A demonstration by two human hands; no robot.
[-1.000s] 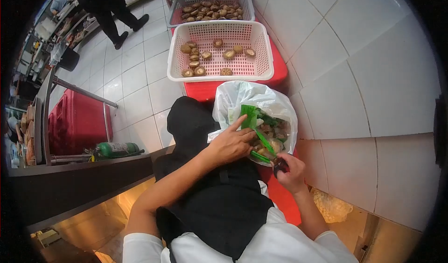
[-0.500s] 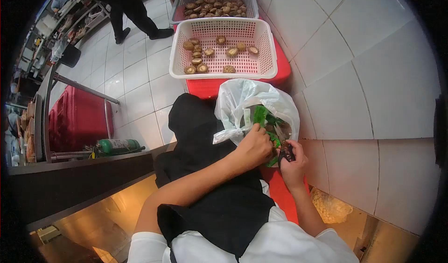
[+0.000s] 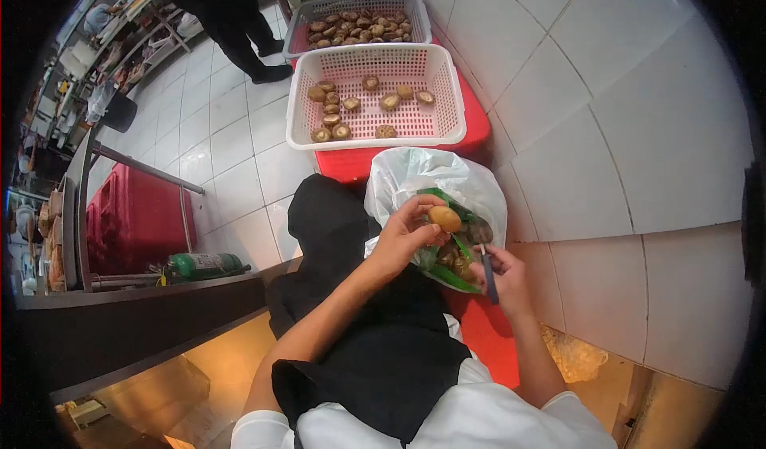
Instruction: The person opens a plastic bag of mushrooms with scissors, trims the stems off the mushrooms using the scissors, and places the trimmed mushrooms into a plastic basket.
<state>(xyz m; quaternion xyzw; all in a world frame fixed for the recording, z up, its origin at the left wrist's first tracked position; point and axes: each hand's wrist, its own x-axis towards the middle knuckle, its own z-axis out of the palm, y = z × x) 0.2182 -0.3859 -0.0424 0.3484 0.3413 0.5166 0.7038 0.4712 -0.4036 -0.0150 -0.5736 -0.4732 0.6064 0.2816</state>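
Note:
Over a white plastic bag [image 3: 399,179], my left hand [image 3: 405,238] holds a smooth brown mushroom [image 3: 444,218] between thumb and fingers. To its right, my right hand [image 3: 504,275] is closed round the dark handle of scissors [image 3: 490,277], whose blades point up toward the bag. Green packaging [image 3: 463,283] and more mushrooms [image 3: 451,256] show inside the open bag. Beyond the bag, a white perforated basket [image 3: 299,114] holds several mushrooms, most of them near its left side.
A grey basket [image 3: 421,20] full of mushrooms stands behind the white one. Red surfaces [image 3: 475,114] lie beneath. A tiled wall [image 3: 574,154] rises at the right. Left are a metal-framed table, a green cylinder [image 3: 199,265] and a red bin [image 3: 140,218]. Another person's legs [image 3: 239,38] stand top left.
My left hand has moved back and left from the green packaging and now holds a mushroom. The scissors have turned in my right hand. The bag lies open wider. The other person's legs have shifted.

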